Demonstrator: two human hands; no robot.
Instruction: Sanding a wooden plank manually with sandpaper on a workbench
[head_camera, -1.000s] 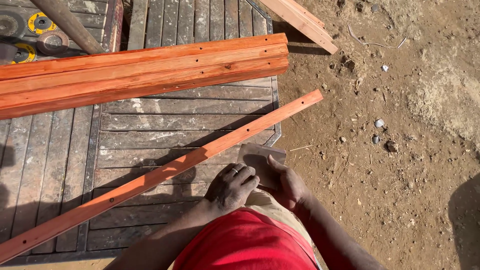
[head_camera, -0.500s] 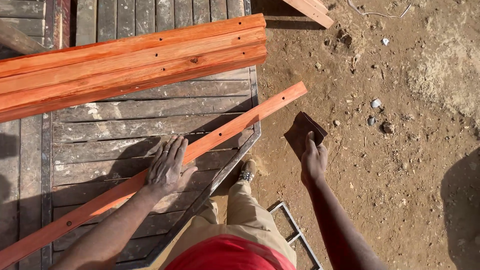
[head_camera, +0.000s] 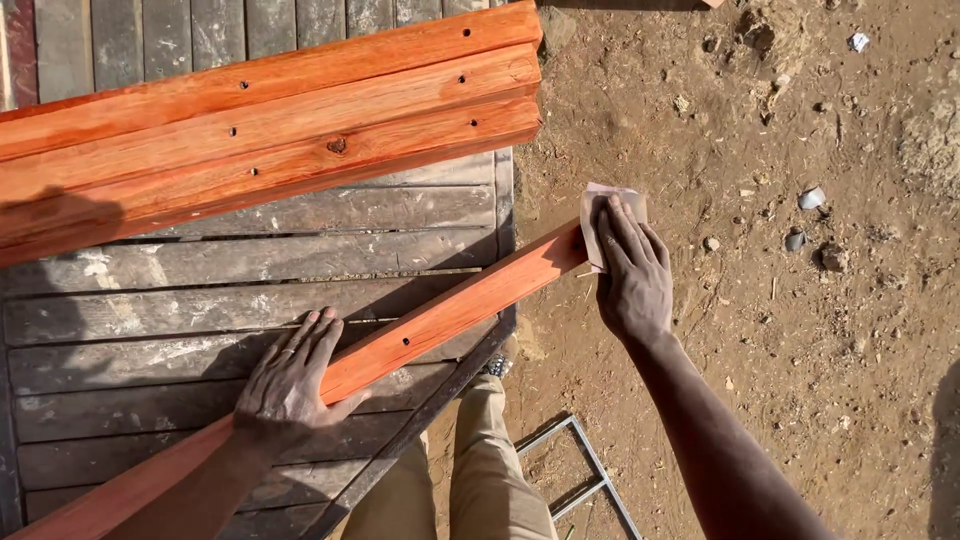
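Sandpaper sheet (head_camera: 602, 215) now pressed flat under right hand (head_camera: 632, 275) at red batten (head_camera: 440, 318) end, off dirt; left hand (head_camera: 290, 380) spread open, pinning batten.

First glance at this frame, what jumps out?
The orange-red plank lying slantwise over the grey slat platform, pinned by the left hand. At its far end the right hand presses a sheet of sandpaper against it, over bare dirt. Three more planks are stacked at upper left.
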